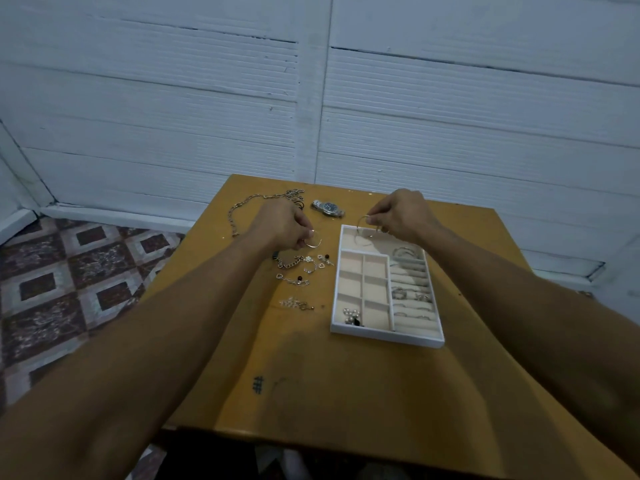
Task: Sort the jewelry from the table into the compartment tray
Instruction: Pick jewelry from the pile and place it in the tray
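Observation:
A white compartment tray point(384, 336) lies on the yellow table point(311, 375). Rings sit in its right-hand slots, small earrings point(350, 316) in its near left cell. My right hand point(398, 213) pinches a thin silver hoop point(362, 227) over the tray's far long compartment. My left hand point(284, 223) pinches another silver hoop point(314, 242) just above the table, left of the tray. Loose bracelets and earrings point(301, 268) lie below that hand. A chain necklace point(242, 209) and a wristwatch point(327, 208) lie at the table's far side.
A white panelled wall stands close behind the table. Patterned floor tiles point(69, 289) show on the left. A small black mark point(258, 383) is on the tabletop near me. Both forearms stretch across the near half of the table.

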